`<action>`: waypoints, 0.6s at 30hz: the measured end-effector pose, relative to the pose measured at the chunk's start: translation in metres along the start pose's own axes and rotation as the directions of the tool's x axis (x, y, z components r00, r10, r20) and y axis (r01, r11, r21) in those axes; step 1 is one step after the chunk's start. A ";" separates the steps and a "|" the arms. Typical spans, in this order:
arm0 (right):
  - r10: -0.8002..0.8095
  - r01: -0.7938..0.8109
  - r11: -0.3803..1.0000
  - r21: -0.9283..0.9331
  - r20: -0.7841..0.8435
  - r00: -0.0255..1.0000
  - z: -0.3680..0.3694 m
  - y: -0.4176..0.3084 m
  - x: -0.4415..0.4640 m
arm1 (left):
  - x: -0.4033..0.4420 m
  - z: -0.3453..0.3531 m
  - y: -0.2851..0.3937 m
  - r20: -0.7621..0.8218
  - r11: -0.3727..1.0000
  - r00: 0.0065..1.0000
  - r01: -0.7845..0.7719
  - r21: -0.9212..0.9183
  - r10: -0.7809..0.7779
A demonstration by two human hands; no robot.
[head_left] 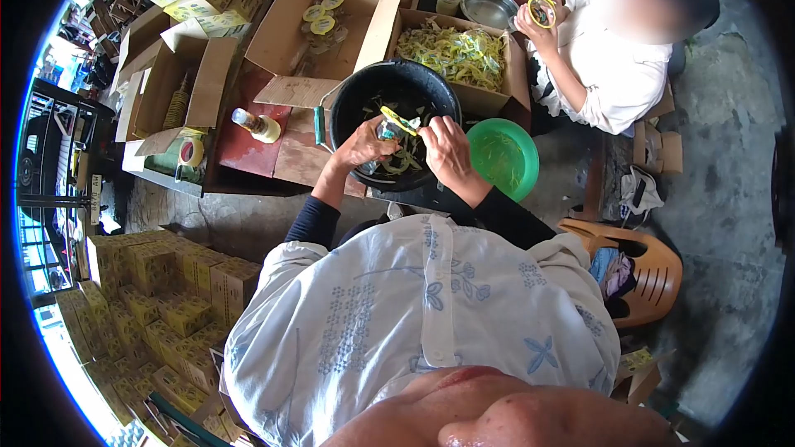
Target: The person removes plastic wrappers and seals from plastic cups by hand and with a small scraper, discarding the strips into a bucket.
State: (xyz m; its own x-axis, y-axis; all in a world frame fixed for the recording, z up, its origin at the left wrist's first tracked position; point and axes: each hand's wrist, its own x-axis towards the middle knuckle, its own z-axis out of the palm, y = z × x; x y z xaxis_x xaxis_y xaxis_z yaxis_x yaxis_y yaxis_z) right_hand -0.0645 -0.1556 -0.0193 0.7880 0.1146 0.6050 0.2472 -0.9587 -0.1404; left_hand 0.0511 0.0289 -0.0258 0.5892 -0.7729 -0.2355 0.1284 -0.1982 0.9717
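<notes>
My left hand (370, 144) is closed around a small clear plastic cup with a yellow rim (399, 121), tilted above a black bucket (338, 99). At the rim's right side my right hand (448, 151) is pinched on a small whitish scrap; whether it is attached to the cup I cannot tell. Pale green-yellow strips (404, 161) lie inside the bucket beneath both hands. A green handle (320, 126) hangs on the bucket's left side. Just right of my right hand stands a green basin (530, 167) with thin strips in it.
Behind the bucket, one carton (281, 29) holds lidded cups; another (517, 83) is full of yellow-green strips (451, 54). A bottle (257, 126) stands on the left. Across, a person (613, 58) holds a yellow-rimmed piece (542, 12). Stacked boxes (166, 281) fill the lower left.
</notes>
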 end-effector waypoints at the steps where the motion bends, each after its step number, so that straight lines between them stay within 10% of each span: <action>1: 0.037 -0.037 0.998 0.046 0.001 0.999 0.001 0.001 0.001 | 0.000 0.000 0.001 -0.011 1.000 1.000 0.000 -0.009 0.000; 6: 0.357 -0.339 0.842 0.420 0.039 0.933 0.006 0.012 0.009 | 0.002 0.001 -0.003 -0.027 0.996 0.999 -0.041 -0.076 0.039; 8: 0.321 -0.321 0.864 0.388 0.067 0.945 0.001 0.017 0.011 | 0.007 0.007 -0.002 -0.137 0.888 0.906 -0.347 0.303 0.401; 12: 0.209 -0.206 0.942 0.267 0.019 0.978 -0.009 0.018 0.011 | 0.007 0.005 -0.008 -0.132 0.757 0.880 -0.306 0.578 0.456; 18: 0.052 -0.049 0.993 0.105 -0.024 0.998 -0.014 0.009 0.004 | 0.005 0.007 -0.008 -0.231 0.867 0.904 -0.234 0.439 0.361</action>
State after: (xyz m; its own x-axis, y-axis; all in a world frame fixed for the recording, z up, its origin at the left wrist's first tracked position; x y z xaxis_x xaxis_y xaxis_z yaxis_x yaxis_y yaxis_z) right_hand -0.0669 -0.1676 -0.0069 0.7861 0.0581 0.6153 0.2656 -0.9307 -0.2514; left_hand 0.0474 0.0221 -0.0348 0.7627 -0.6310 0.1418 -0.3768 -0.2554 0.8904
